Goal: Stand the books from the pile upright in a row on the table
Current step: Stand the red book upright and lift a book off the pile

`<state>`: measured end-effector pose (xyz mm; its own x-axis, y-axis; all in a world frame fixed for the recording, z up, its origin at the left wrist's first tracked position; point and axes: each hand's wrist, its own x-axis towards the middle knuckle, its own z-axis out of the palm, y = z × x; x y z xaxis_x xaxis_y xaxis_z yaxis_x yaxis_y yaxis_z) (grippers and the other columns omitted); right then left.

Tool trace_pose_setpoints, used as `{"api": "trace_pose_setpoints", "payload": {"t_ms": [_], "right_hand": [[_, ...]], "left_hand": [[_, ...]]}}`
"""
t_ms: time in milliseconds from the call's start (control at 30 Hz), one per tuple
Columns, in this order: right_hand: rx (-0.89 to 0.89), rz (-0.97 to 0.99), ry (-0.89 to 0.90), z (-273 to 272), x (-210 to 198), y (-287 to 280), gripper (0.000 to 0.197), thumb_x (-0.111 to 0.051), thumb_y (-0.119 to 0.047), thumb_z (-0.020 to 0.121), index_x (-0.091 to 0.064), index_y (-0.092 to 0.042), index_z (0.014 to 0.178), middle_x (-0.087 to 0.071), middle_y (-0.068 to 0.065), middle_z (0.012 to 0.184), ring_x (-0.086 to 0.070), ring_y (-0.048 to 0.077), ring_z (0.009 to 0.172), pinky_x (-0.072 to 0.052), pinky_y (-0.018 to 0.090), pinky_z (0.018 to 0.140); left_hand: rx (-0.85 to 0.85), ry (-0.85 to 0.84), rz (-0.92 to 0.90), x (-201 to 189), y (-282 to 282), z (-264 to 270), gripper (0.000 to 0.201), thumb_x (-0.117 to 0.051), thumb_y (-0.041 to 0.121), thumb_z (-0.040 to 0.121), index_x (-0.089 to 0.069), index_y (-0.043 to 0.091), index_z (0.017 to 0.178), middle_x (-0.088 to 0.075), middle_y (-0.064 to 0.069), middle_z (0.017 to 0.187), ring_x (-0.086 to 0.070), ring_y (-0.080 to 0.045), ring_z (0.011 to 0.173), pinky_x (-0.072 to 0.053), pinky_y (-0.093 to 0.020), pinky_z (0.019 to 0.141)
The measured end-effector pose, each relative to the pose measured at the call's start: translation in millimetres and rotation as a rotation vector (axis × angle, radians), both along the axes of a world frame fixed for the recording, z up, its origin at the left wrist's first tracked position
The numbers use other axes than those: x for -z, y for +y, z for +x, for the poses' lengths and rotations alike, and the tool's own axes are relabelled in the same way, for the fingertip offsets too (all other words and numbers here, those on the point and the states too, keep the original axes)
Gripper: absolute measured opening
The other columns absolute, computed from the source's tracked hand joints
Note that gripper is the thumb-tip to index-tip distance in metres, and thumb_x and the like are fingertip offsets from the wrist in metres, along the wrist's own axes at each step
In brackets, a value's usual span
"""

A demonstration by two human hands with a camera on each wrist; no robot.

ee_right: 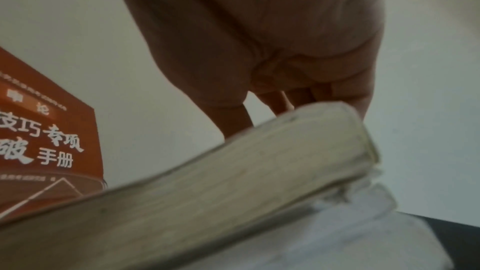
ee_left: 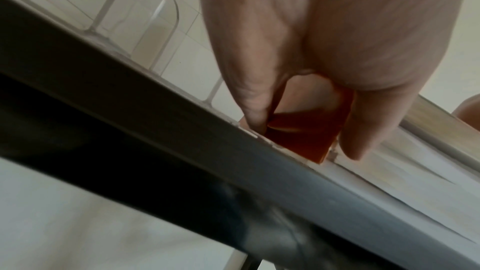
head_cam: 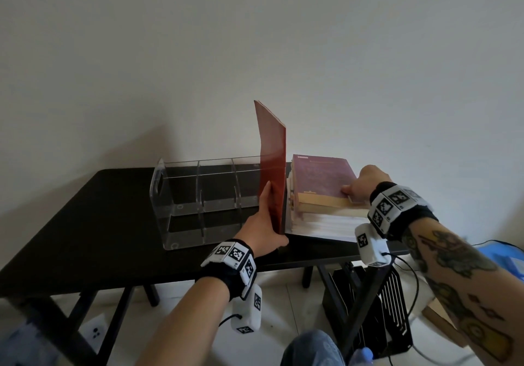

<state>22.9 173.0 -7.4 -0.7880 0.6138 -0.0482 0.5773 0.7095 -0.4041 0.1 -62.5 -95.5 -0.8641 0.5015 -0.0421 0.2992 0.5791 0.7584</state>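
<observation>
1. Head view: a black table [head_cam: 85, 209] stands against a pale wall, carrying everything in play.
2. A clear acrylic organizer [head_cam: 198, 204] with upright dividers sits on the table left of centre; its compartments left of the red book hold nothing.
3. A pile of books [head_cam: 326, 215] lies flat at the right of the table, pale page edges facing the near side, a maroon-covered book [head_cam: 323, 178] on top.
4. A thin red book [head_cam: 272, 172] stands upright at the organizer's right end, just beside the pile; the right wrist view shows white Chinese lettering on its cover.
5. The left hand [head_cam: 266, 224] grips the red book's near lower edge, fingers on its left face and thumb on the other side, as the left wrist view confirms.
6. The right hand [head_cam: 365, 181] holds the near right corner of the maroon-covered book, thumb on the cover, fingers curled at the page edge.
</observation>
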Motion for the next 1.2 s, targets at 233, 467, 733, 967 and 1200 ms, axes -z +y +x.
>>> {"api": "trace_pose_setpoints", "payload": {"t_ms": [233, 467, 733, 967, 1200], "right_hand": [[0.043, -0.062, 0.043, 0.1, 0.8, 4.1, 0.039, -0.077, -0.029, 0.081, -0.046, -0.009, 0.068, -0.049, 0.006, 0.067, -0.053, 0.030, 0.079, -0.040, 0.030, 0.068], [0.072, -0.088, 0.063, 1.4, -1.8, 5.7, 0.039, -0.078, -0.025, 0.082, -0.046, -0.008, 0.067, -0.049, 0.007, 0.065, -0.053, 0.029, 0.080, -0.039, 0.030, 0.068], [0.064, -0.231, 0.004, 5.1, 0.8, 24.0, 0.033, -0.074, -0.025, 0.085, -0.053, -0.004, 0.071, -0.057, 0.010, 0.078, -0.057, 0.026, 0.068, -0.048, 0.031, 0.062], [0.082, -0.745, 0.166, 11.1, 1.2, 35.7, 0.018, -0.066, -0.008, 0.065, -0.057, -0.008, 0.081, -0.052, 0.007, 0.070, -0.056, 0.029, 0.080, -0.046, 0.048, 0.096], [0.029, -0.797, 0.291, 26.7, -8.4, 18.8, 0.026, -0.062, -0.013, 0.086, -0.050, -0.012, 0.064, -0.045, 0.004, 0.051, -0.044, 0.017, 0.044, -0.038, 0.021, 0.043]], "left_hand": [[0.002, 0.003, -0.002, 0.6, 0.2, -0.7, 0.126, -0.073, 0.019, 0.074, 0.031, 0.049, 0.139, -0.059, -0.008, 0.130, -0.068, -0.020, 0.091, -0.054, -0.035, 0.086], [-0.007, 0.014, -0.006, 2.3, 0.4, -0.2, 0.125, -0.072, 0.020, 0.075, 0.032, 0.048, 0.139, -0.061, -0.009, 0.126, -0.067, -0.022, 0.093, -0.052, -0.035, 0.088], [0.001, 0.030, 0.010, 3.4, 1.2, -0.6, 0.124, -0.072, 0.018, 0.076, 0.030, 0.046, 0.141, -0.059, -0.009, 0.129, -0.067, -0.021, 0.092, -0.052, -0.034, 0.087], [-0.006, 0.037, -0.005, 5.8, 1.2, -1.5, 0.126, -0.073, 0.020, 0.075, 0.032, 0.048, 0.139, -0.060, -0.009, 0.127, -0.067, -0.022, 0.091, -0.053, -0.038, 0.090], [-0.031, 0.019, 0.000, 1.6, 0.9, 1.3, 0.127, -0.075, 0.018, 0.074, 0.029, 0.049, 0.140, -0.061, -0.011, 0.128, -0.068, -0.024, 0.094, -0.053, -0.039, 0.091]]}}
